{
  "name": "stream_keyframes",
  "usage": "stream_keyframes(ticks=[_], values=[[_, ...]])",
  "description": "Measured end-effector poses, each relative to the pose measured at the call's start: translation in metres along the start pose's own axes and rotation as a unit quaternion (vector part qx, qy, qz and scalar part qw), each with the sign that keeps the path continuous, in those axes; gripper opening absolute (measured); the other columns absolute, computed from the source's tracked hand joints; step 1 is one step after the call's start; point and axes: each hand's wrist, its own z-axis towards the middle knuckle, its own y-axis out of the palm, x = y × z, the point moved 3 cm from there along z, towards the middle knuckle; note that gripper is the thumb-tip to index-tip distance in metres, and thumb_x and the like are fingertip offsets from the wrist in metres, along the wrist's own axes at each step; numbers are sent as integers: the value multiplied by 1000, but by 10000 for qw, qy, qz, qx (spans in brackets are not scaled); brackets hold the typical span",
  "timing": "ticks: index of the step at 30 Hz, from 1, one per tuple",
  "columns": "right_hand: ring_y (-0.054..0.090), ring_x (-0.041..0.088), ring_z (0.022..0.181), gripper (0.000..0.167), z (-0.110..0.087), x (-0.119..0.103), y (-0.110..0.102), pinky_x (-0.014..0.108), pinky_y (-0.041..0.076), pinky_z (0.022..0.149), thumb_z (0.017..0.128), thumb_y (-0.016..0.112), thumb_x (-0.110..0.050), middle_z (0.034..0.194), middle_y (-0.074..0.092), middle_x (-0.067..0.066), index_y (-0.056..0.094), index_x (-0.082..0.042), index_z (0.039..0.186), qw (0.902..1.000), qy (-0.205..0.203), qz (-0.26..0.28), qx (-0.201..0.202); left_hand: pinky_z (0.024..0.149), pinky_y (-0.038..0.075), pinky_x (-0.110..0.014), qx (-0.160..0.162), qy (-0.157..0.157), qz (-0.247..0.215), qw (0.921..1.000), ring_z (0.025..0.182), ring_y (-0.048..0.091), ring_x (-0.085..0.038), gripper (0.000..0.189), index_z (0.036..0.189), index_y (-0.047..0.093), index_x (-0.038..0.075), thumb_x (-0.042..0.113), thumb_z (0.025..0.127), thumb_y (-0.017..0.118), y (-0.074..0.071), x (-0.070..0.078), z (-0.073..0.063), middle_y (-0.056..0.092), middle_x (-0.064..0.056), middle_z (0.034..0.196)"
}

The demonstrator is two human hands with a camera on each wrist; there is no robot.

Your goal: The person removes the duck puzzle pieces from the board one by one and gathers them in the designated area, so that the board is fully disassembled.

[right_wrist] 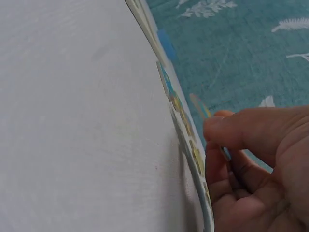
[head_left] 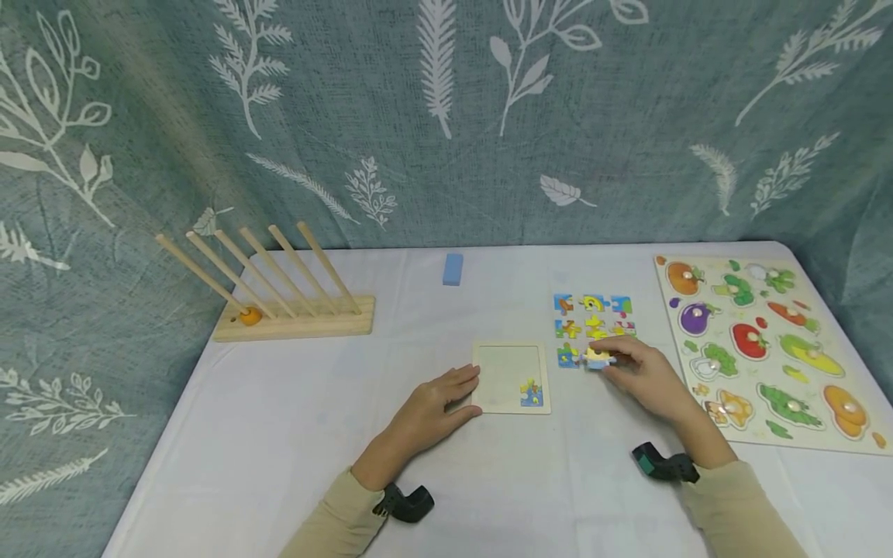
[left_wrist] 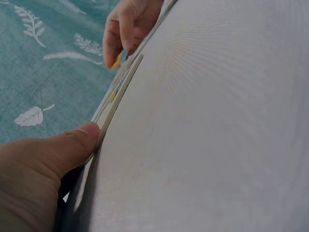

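My right hand (head_left: 649, 381) pinches a jigsaw puzzle piece (head_left: 598, 359) between thumb and fingers, tilted over the near side of a group of colourful puzzle pieces (head_left: 593, 303). In the right wrist view, the thumb (right_wrist: 231, 129) presses against the thin piece, whose edge sticks out beyond the fingertips. My left hand (head_left: 434, 407) rests at the left side of a square wooden puzzle tray (head_left: 498, 376), its fingers and thumb touching the rim. One blue and yellow piece (head_left: 532, 393) lies in the tray's lower right corner.
A wooden peg stand (head_left: 296, 328) with several tall rods and an orange bead (head_left: 250, 315) stands at the left. A blue block (head_left: 453, 270) lies at the back. On the right is a vegetable knob puzzle board (head_left: 756, 372). A patterned curtain (head_left: 418, 178) hangs behind the table.
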Motion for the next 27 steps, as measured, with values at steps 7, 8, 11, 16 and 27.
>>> stream_keyframes(ticks=[7, 8, 11, 16, 27], values=[[56, 26, 112, 32, -1, 6, 0, 12, 46, 91, 87, 63, -1, 122, 60, 14, 64, -5, 119, 9981, 313, -529, 21, 107, 43, -38, -23, -12, 18, 10000, 127, 51, -25, 51, 125, 60, -2, 25, 84, 72, 0, 1, 0, 56, -10, 135], [56, 30, 113, 32, -1, 6, 0, 18, 47, 92, 87, 63, -1, 122, 60, 14, 64, -5, 119, 9976, 327, -615, 36, 107, 43, -38, -30, -16, 18, 10000, 127, 51, -25, 51, 125, 60, -2, 26, 84, 72, 0, 1, 0, 56, -10, 135], [54, 34, 114, 32, -1, 6, 1, 40, 48, 95, 87, 62, 0, 121, 60, 15, 64, -4, 119, 9961, 303, -822, 87, 106, 44, -38, -39, -27, 15, 10000, 127, 51, -25, 50, 125, 60, -2, 26, 84, 72, 0, 2, 0, 56, -10, 135], [50, 38, 116, 32, -1, 4, 2, 55, 43, 97, 86, 61, 2, 121, 58, 18, 64, -1, 117, 9948, 118, -1000, 166, 106, 45, -38, -16, -38, 52, 10000, 127, 51, -25, 50, 125, 60, -1, 26, 84, 72, 1, 1, 0, 56, -9, 135], [56, 32, 109, 32, -2, -2, 2, 39, 47, 95, 84, 67, -2, 116, 61, 14, 64, -3, 115, 9941, 102, -924, 564, 107, 44, -38, 15, -23, 21, 10000, 127, 51, -25, 50, 125, 60, -1, 26, 84, 72, 0, 1, 0, 56, -10, 135]])
